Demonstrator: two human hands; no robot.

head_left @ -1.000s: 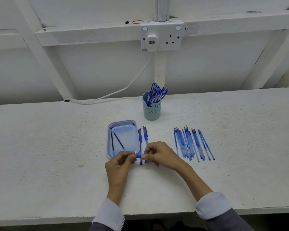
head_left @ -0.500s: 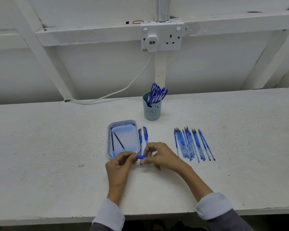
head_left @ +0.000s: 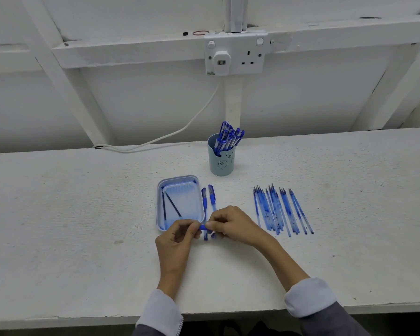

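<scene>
1. A small blue pen piece [head_left: 202,227] sits at frame centre, pinched between left hand [head_left: 177,241] and right hand [head_left: 233,225] (most of it is hidden by fingertips).
2. Just behind lie two pens [head_left: 208,202] beside the tray [head_left: 178,180].
3. Right of centre: a row of refills [head_left: 280,209] on the bench [head_left: 70,214].

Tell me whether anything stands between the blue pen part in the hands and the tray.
The left hand and right hand pinch the blue pen part at the near right corner of the tray. Nothing visible stands between. Two capped pens lie flat beside its right edge, not in the way.
</scene>
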